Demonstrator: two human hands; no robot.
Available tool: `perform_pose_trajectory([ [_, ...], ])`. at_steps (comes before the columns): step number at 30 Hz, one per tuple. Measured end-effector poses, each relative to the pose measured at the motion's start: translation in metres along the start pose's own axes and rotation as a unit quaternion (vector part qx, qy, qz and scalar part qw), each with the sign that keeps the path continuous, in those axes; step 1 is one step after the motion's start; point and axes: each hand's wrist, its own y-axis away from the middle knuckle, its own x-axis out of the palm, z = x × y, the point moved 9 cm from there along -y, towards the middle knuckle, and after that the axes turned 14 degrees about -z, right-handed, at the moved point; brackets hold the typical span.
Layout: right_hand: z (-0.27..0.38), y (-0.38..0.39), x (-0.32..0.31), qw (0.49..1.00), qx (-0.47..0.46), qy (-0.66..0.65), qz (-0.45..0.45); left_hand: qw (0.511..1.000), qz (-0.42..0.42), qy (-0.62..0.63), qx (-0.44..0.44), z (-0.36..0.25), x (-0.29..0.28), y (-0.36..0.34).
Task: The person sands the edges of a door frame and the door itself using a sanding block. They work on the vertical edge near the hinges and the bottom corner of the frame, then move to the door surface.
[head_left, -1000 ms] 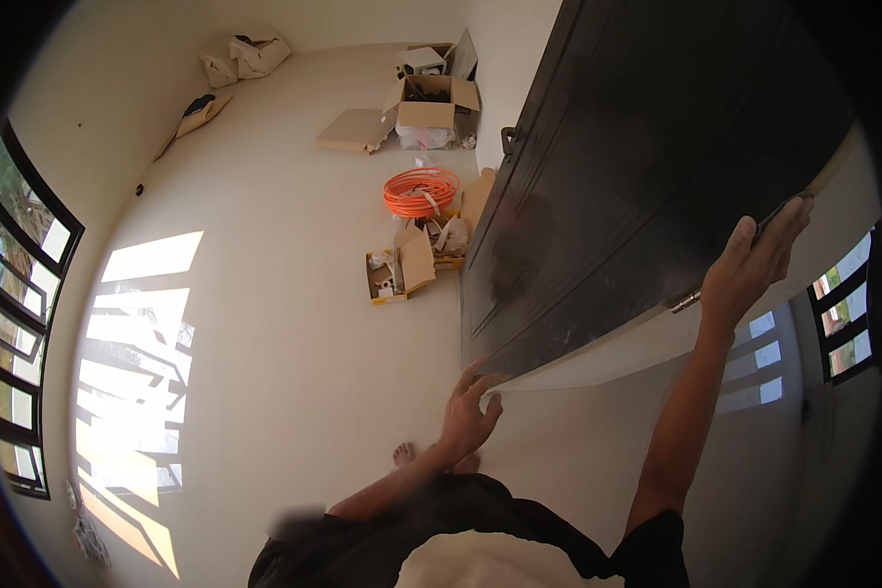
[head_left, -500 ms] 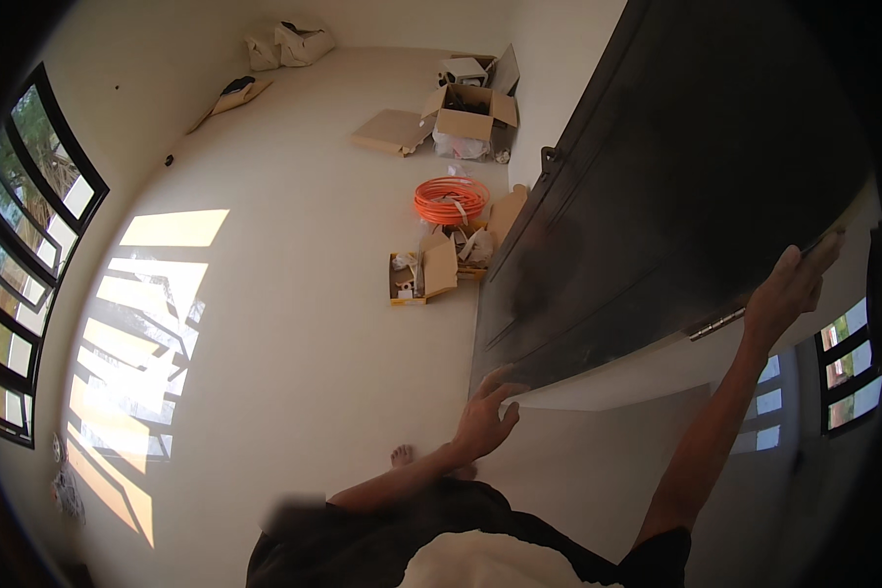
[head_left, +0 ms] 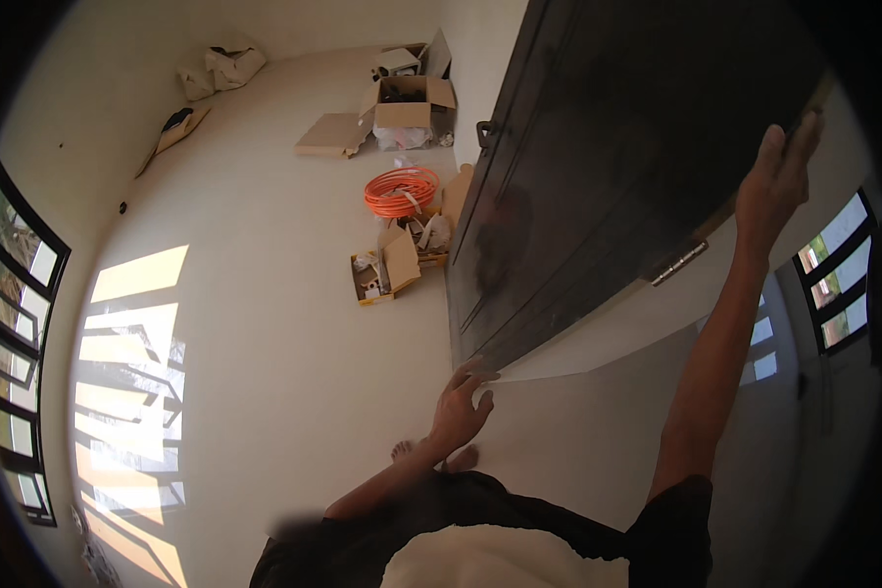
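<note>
A large dark door panel (head_left: 637, 147) with a smooth, slightly shiny face leans at a slant on the right side. My left hand (head_left: 464, 407) holds its lower near corner, the fingers bent over the edge and the thumb apart. Farther up the same near edge, my right hand (head_left: 779, 181) grips the panel with the arm stretched out; part of its fingers is hidden behind the edge. Between both hands a metal hinge (head_left: 680, 264) sticks out from that edge. A small dark handle (head_left: 483, 133) sits on the panel's far edge.
Left of the door, an orange coil of tubing (head_left: 402, 192) lies by a small open box (head_left: 372, 279). Behind stand an open carton (head_left: 414, 110) and a flat cardboard piece (head_left: 331, 135). Pale sacks (head_left: 233, 69) rest by the far wall. Barred windows (head_left: 10, 333) flank the room.
The whole view has swung, shifting the boxes and coil left and the right window upward. Both hands keep about the same places on the door's edge.
</note>
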Motion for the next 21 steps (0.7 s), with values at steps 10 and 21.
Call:
perform_pose_trajectory([
  [10, -0.051, 0.12, -0.122, 0.967, 0.236, -0.069, 0.073, 0.979, 0.074, 0.103, 0.159, -0.148, 0.048, -0.043],
  [21, -0.026, 0.199, -0.145, 0.895, 0.372, -0.207, 0.135, 0.953, 0.079, 0.166, 0.239, -0.244, 0.111, -0.048],
])
